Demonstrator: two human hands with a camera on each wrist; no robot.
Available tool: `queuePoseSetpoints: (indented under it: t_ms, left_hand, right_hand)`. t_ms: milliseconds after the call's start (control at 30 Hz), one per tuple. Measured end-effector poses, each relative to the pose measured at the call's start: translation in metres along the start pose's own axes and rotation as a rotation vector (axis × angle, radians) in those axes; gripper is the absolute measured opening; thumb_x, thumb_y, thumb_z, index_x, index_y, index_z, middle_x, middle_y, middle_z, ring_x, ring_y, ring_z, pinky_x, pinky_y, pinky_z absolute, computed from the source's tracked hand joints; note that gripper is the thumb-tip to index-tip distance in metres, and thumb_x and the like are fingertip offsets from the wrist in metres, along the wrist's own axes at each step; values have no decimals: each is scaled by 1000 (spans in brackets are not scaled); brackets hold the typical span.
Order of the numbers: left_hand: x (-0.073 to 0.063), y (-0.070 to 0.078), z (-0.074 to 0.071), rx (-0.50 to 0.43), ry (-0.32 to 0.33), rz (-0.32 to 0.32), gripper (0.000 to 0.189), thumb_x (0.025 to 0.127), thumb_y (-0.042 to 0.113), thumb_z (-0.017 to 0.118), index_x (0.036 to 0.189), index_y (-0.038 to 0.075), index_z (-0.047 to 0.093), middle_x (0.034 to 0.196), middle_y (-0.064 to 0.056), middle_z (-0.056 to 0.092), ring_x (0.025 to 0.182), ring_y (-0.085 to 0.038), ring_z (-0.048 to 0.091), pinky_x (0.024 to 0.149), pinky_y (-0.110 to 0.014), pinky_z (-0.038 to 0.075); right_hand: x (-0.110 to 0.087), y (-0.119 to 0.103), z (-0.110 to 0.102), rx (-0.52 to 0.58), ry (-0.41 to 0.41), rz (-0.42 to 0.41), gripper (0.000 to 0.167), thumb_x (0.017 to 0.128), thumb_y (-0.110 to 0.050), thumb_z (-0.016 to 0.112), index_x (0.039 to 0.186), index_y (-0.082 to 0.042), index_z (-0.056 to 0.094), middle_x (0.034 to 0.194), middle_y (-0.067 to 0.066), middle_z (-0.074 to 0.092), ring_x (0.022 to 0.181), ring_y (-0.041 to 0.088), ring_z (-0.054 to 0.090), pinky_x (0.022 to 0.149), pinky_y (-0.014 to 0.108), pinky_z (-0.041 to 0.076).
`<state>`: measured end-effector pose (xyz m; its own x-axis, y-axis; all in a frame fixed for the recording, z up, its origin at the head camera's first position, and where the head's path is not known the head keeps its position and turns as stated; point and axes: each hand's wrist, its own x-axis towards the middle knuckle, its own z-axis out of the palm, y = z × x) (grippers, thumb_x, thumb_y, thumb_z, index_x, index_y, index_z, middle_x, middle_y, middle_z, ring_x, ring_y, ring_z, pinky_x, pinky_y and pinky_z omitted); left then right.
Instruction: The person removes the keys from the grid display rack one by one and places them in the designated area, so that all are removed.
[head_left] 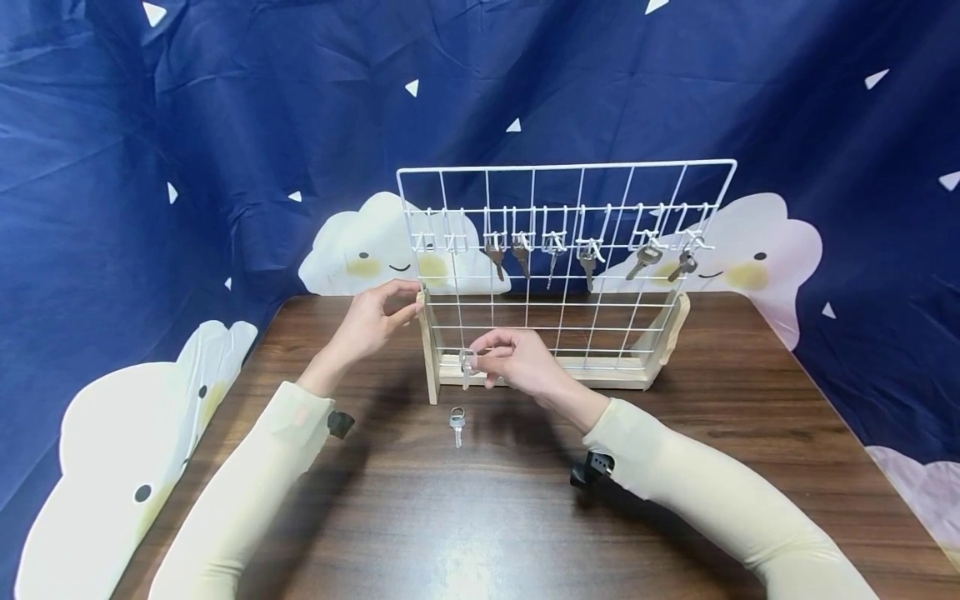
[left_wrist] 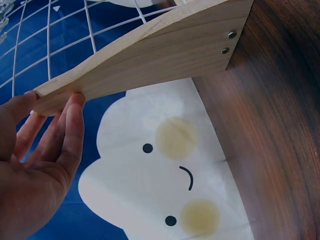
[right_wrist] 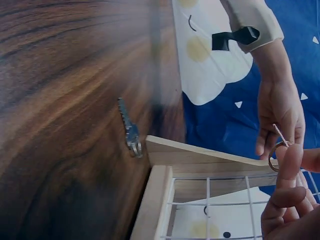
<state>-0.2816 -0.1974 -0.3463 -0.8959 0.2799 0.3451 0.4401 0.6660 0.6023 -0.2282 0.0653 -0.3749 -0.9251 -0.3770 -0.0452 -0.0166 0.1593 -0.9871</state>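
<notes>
At eight o'clock, before the white wire-grid rack [head_left: 567, 166]: ringed silver metal key [head_left: 467, 377], pinched in fingers of the right hand [head_left: 525, 362]. Left hand [head_left: 375, 315], nine o'clock, grips pale wooden upright [head_left: 430, 354]; steadying thus, ring [right_wrist: 270, 159] clear of fingertips, seems best. Second silver key [head_left: 457, 423]: six o'clock from first, on brown wooden worktop [head_left: 465, 533]. Possible obstruction: hanging metal keys [head_left: 588, 262], one o'clock from right hand.

A small silvery key [head_left: 467, 377] with a metal ring is pinched in the right hand [head_left: 525, 367], blade pointing down, by the rack's lower left corner. The white wire rack [head_left: 628, 379], wood-framed, stands toward the table's [head_left: 420, 508] far edge, its left panel gripped by the left hand [head_left: 371, 317].
</notes>
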Motion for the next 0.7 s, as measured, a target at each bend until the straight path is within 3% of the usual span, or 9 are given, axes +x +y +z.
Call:
queuePoseSetpoints:
  t_ms: [233, 467, 700]
  left_hand:
    - [0, 0, 0, -13, -1, -3, 34, 96, 27, 69, 127, 14, 65, 122, -7, 73, 87, -21, 75, 93, -40, 54]
    - [0, 1, 1, -40, -14, -15, 34, 96, 27, 68, 127, 13, 65, 121, -8, 73, 86, -25, 75, 84, -37, 56]
    - [0, 1, 1, -33, -11, -14, 33, 96, 26, 68, 127, 13, 65, 120, -7, 73, 81, -18, 75, 82, -35, 57]
  right_hand:
    - [0, 10, 1, -3, -1, 52, 29, 87, -7, 72, 115, 0, 66, 94, 21, 76, 55, 13, 64, 40, 18, 33]
    - [2, 19, 1, -25, -12, 87, 30, 86, -6, 72, 115, -3, 65, 88, 13, 78, 56, 13, 65, 43, 19, 35]
    - [2, 33, 1, -48, -44, 103, 28, 85, -5, 71, 113, -3, 65, 90, 13, 78, 56, 13, 66, 42, 19, 35]
